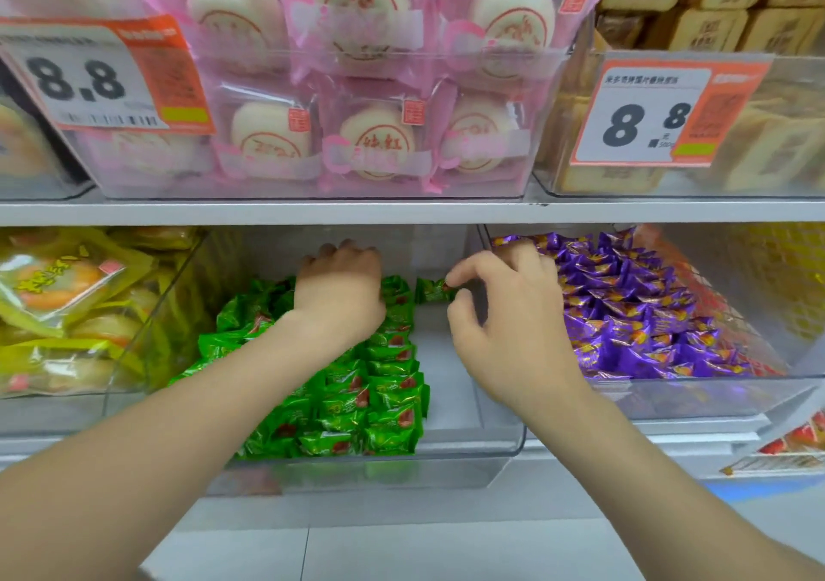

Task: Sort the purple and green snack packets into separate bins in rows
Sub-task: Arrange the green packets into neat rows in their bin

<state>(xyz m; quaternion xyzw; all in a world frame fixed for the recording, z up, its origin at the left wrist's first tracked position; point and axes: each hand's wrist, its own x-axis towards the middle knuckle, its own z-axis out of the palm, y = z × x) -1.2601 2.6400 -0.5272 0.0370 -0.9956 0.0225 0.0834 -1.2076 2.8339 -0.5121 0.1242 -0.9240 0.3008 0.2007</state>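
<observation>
Green packet (432, 291), pinched at its end by the right hand (509, 312), is near the clear bin's (468, 457) back edge, beside the green rows (384, 393). It is probably light and slippery, so its crimped seam suits a pinch. Whether the left hand (339, 288) holds anything cannot be told.

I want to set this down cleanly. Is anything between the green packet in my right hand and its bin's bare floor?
Nothing visible. The right hand pinches the green packet above the bin's bare floor; the left hand is on the rows beside it.
</observation>
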